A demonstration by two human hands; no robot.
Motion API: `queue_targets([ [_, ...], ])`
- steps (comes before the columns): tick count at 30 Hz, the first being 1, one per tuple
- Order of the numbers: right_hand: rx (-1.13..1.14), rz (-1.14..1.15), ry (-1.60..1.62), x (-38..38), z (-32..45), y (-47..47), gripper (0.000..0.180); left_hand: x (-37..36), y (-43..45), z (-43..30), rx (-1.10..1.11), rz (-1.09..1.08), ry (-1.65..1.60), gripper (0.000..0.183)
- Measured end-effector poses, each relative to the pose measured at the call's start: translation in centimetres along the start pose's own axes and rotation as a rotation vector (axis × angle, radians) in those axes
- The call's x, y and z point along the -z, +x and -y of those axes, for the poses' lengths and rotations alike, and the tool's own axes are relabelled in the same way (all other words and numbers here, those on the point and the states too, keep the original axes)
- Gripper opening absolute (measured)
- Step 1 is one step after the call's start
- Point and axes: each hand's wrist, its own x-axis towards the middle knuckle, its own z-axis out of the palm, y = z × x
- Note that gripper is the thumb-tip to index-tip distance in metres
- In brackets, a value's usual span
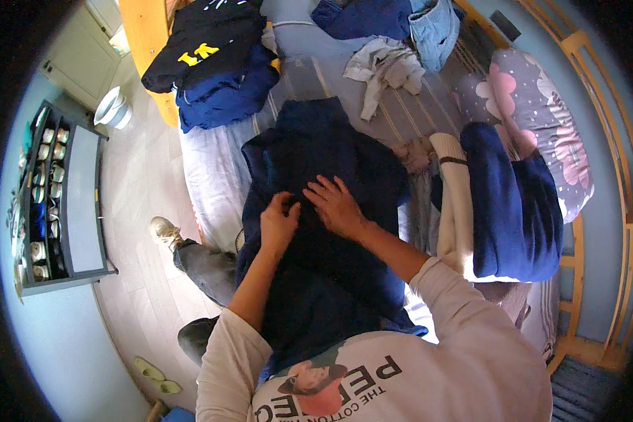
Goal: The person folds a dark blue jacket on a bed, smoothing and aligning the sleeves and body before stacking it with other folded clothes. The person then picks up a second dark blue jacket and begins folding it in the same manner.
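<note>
A dark navy garment (316,147) with a raised collar lies spread on the bed in front of me, its lower end reaching my lap. Over its middle, my left hand (279,221) has curled fingers with the thumb close to the fingertips; whether cloth is pinched between them is hard to see. Just to the right, my right hand (338,208) rests palm down on the same garment, fingers spread.
Folded dark clothes (227,95) are stacked at the bed's far left. A crumpled light grey garment (387,68) and light blue denim (435,34) lie at the back. On the right are cream knitwear (453,200), folded navy cloth (511,211) and a floral pillow (554,126). A shoe rack (87,200) stands left.
</note>
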Motion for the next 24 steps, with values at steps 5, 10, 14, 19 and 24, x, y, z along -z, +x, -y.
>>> queue_targets([
  [5, -0.097, -0.054, 0.004, 0.9, 0.7, 0.2, 0.045, 0.3, 0.3, 0.1, 0.117, -0.183, -0.028, 0.041],
  [10, -0.097, -0.085, 0.007, -1.3, -0.9, 0.8, 0.032, 0.3, 0.2, -3.0, -0.109, -0.230, 0.340, 0.042],
  [14, -0.033, -0.015, 0.142, -0.6, -0.5, 0.4, 0.029, 0.3, 0.5, -2.5, -0.482, -0.144, 0.626, 0.041],
  [19, -0.097, -0.296, 0.182, 2.1, -0.4, -2.3, 0.034, -0.5, -0.6, 1.9, -0.366, 0.160, 0.804, 0.045],
  [24, -0.912, -0.704, 0.303, 2.3, -4.3, -7.9, 0.047, 0.2, -0.6, 0.9, -0.411, 0.160, 0.890, 0.044],
])
